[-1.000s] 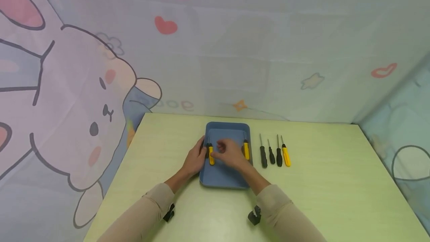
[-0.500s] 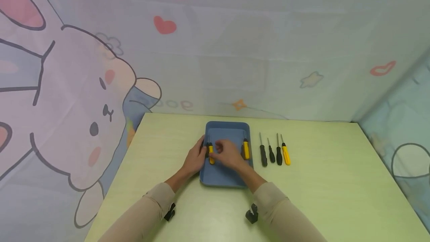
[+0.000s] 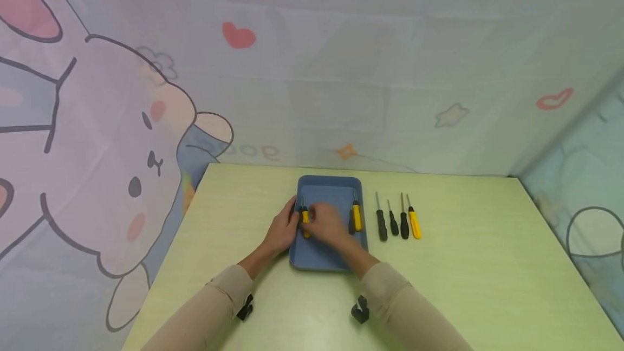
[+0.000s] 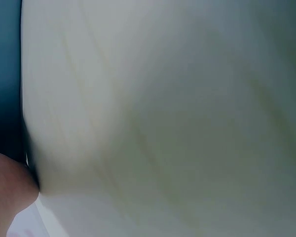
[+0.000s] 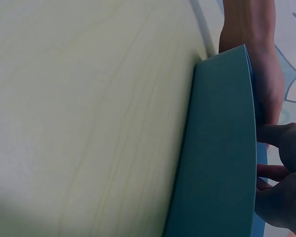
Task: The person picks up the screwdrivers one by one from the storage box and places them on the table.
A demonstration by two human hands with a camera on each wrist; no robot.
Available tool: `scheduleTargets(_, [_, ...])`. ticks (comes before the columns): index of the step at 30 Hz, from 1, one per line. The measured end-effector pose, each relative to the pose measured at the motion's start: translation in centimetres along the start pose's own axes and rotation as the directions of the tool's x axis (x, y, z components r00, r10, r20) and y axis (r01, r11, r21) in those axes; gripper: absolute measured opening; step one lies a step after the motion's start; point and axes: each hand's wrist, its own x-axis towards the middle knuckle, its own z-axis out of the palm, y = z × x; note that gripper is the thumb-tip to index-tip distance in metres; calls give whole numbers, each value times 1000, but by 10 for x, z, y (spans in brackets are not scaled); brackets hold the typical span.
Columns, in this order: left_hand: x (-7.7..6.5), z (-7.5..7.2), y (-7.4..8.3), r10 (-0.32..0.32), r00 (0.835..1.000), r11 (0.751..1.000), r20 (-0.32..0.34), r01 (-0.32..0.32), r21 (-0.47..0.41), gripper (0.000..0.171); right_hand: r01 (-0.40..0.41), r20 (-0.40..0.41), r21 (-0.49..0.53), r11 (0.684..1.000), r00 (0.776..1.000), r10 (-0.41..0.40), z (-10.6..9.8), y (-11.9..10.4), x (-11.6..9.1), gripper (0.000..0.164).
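A blue tray (image 3: 324, 261) lies on the table, and my left hand (image 3: 283, 229) grips its left wall near the middle. Inside, along that same wall, lies a yellow-handled screwdriver (image 3: 305, 215) with a black collar, a dark handle close beside it. Bent over the tray, my right hand (image 3: 327, 223) has its thumb and curled fingers at the yellow handle, partly covering it. In the right wrist view, the right fingers (image 5: 276, 133) reach down behind the tray wall (image 5: 217, 143), which hides their tips. Another yellow screwdriver (image 3: 357, 218) lies along the tray's right side, next to a dark handle.
Right of the tray, several screwdrivers lie in a row: black-handled ones, such as the leftmost black screwdriver (image 3: 382, 225), and a yellow screwdriver (image 3: 414, 223) at the end. A printed cloth wall (image 3: 341, 96) stands behind the pale table (image 3: 468, 264).
My right hand and forearm have shifted slightly left over the tray, staying at the yellow handle. The left hand keeps its grip, and the screwdrivers have not visibly moved.
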Motion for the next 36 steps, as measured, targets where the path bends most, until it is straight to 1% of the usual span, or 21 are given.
scheduleTargets(3, [1,0,0,-5,1000,1000,-2,5,-1,55,-8,6,-24,1000,1000,8,2,-3,2,22])
scheduleTargets(11, [1,1,1,-8,1000,1000,2,8,-10,56,-63,42,-90,994,997,67,3,-13,3,24])
scheduleTargets(19, [0,0,1,9,1000,1000,-2,-9,-13,55,-88,38,-105,991,995,92,6,-14,6,18])
scheduleTargets(27, [0,0,0,10,1000,1000,-5,-10,-11,55,-127,42,-132,983,990,133,10,-16,8,21])
scheduleTargets(36, [1,1,0,8,1000,1000,-10,-8,-6,55,-150,51,-124,981,986,157,7,-19,9,22])
